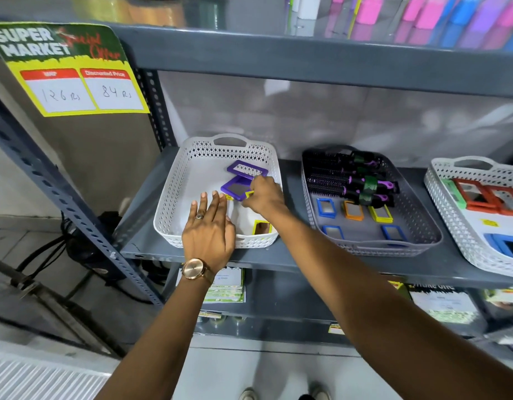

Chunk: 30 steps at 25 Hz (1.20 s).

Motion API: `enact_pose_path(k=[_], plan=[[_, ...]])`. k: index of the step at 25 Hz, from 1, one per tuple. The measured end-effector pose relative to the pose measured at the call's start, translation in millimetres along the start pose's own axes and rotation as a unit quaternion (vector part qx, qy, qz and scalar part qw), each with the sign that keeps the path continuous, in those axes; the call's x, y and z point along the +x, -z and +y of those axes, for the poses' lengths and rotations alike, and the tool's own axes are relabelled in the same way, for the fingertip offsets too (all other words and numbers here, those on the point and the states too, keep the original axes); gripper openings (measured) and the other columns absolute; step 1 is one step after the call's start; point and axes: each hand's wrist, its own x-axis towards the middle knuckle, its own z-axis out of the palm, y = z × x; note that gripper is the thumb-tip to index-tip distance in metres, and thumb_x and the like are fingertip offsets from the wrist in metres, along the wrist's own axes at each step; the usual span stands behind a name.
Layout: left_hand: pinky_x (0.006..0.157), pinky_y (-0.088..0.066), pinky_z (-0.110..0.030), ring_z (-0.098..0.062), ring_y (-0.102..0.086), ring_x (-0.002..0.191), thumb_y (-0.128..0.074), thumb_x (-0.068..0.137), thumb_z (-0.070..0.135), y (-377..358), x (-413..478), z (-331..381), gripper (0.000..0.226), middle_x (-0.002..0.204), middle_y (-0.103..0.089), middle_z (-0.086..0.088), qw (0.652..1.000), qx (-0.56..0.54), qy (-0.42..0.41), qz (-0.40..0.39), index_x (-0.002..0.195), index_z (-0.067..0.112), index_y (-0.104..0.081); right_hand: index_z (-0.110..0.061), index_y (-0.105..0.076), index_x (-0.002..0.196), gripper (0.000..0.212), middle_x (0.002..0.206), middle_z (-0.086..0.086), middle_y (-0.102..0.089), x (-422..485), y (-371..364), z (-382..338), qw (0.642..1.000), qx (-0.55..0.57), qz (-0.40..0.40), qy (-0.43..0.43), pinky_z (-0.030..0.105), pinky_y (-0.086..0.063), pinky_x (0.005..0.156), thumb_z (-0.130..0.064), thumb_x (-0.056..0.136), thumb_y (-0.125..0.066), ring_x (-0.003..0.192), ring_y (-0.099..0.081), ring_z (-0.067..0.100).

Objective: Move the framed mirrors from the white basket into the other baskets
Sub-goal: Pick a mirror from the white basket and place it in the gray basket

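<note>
Right hand [265,194] pinches a yellow mirror [249,194] in the white basket [174,197] (left hand [209,226] splayed open).

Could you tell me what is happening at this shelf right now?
A person is emptying the white basket of framed mirrors. The right hand is pinching a small yellow mirror beside two purple mirrors, while the left hand hovers open. Another yellow mirror remains; the grey basket already holds several.

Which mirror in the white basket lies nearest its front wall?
The yellow-framed mirror, alone by the front wall of the white basket. The two purple-framed mirrors lie farther back, by the right hand.
</note>
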Motion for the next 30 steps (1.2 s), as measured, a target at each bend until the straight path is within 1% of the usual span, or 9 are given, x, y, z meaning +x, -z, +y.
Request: enact_pose_path(k=[4,6,9,12,14,19,22,26,30], plan=[[0.113,-0.027,-0.047,-0.037,-0.041,0.133,-0.029,0.085,0.026,0.1,-1.0,0.3,0.056,0.135,-0.054,-0.019,1.000,-0.002,-0.006,0.007,0.130,0.000,-0.051,0.001,-0.072,0.097,0.032,0.087,0.018,-0.073,-14.4,43.9,10.5,0.952,0.297,0.060,-0.043,0.035,-0.061,0.070,-0.006,0.067,-0.077,0.073,-0.072,0.027],[0.114,-0.027,-0.048,-0.037,-0.040,0.133,-0.029,0.084,0.026,0.0,-1.9,-0.3,0.057,0.136,-0.054,-0.019,1.000,-0.005,-0.005,0.008,0.131,0.000,-0.051,0.003,-0.070,0.099,0.035,0.082,0.015,-0.070,-23.7,69.8,36.9,0.932,0.344,0.092,-0.065,0.027,-0.059,0.062,-0.001,0.065,-0.078,0.058,-0.065,0.016],[0.114,-0.027,-0.048,-0.037,-0.039,0.134,-0.029,0.085,0.026,-1.2,-2.3,0.6,0.057,0.136,-0.053,-0.019,1.000,-0.008,-0.005,0.012,0.131,0.000,-0.051,-0.003,-0.071,0.098,0.037,0.090,0.016,-0.072,-37.9,99.4,89.3,0.953,0.225,0.153,-0.132,0.036,-0.060,0.077,-0.005,0.062,-0.078,0.076,-0.068,0.025],[0.114,-0.028,-0.049,-0.037,-0.040,0.133,-0.029,0.085,0.026,-2.0,-1.9,0.2,0.057,0.136,-0.054,-0.019,1.000,-0.015,-0.002,0.021,0.130,0.000,-0.052,-0.007,-0.061,0.074,0.018,0.070,0.013,-0.058,-52.8,96.9,118.5,0.969,0.082,0.111,-0.207,0.027,-0.050,0.060,-0.006,0.059,-0.072,0.061,-0.056,0.020],[0.113,-0.028,-0.050,-0.038,-0.040,0.133,-0.028,0.085,0.026,-2.0,-2.1,-0.6,0.057,0.135,-0.054,-0.020,1.000,-0.017,-0.004,0.025,0.130,0.000,-0.052,-0.009,-0.052,0.065,0.024,0.064,0.010,-0.052,-56.1,84.4,125.4,0.971,0.006,0.054,-0.234,0.020,-0.040,0.052,-0.009,0.059,-0.076,0.054,-0.049,0.019],[0.113,-0.029,-0.049,-0.038,-0.042,0.132,-0.029,0.085,0.026,-1.5,-3.7,0.4,0.056,0.133,-0.056,-0.020,0.999,-0.020,-0.007,0.031,0.128,-0.001,-0.053,-0.003,-0.058,0.090,0.033,0.097,0.020,-0.064,-59.9,79.6,147.6,0.960,-0.034,0.048,-0.275,0.029,-0.046,0.065,-0.008,0.066,-0.080,0.089,-0.065,0.032],[0.113,-0.029,-0.049,-0.038,-0.041,0.132,-0.029,0.085,0.026,-2.0,-3.7,-0.8,0.056,0.133,-0.056,-0.020,0.999,-0.021,-0.007,0.033,0.128,-0.001,-0.053,0.001,-0.056,0.118,0.051,0.119,0.022,-0.061,-59.7,84.2,165.8,0.953,-0.046,0.057,-0.295,0.033,-0.047,0.073,-0.003,0.072,-0.077,0.111,-0.061,0.037],[0.113,-0.029,-0.049,-0.038,-0.041,0.132,-0.030,0.085,0.026,-1.0,-3.1,0.1,0.056,0.133,-0.056,-0.020,0.999,-0.020,-0.004,0.029,0.128,-0.001,-0.053,0.000,-0.051,0.129,0.044,0.131,0.023,-0.054,-57.1,83.6,170.0,0.949,-0.064,0.031,-0.306,0.038,-0.048,0.092,-0.002,0.087,-0.062,0.120,-0.055,0.036],[0.113,-0.028,-0.049,-0.038,-0.041,0.132,-0.028,0.085,0.026,-0.7,-4.0,-0.2,0.057,0.133,-0.055,-0.020,0.999,-0.020,-0.005,0.029,0.128,-0.001,-0.053,0.000,-0.048,0.131,0.042,0.134,0.022,-0.052,-59.1,81.7,164.6,0.946,-0.090,0.008,-0.311,0.041,-0.047,0.097,-0.006,0.091,-0.060,0.125,-0.051,0.037]])
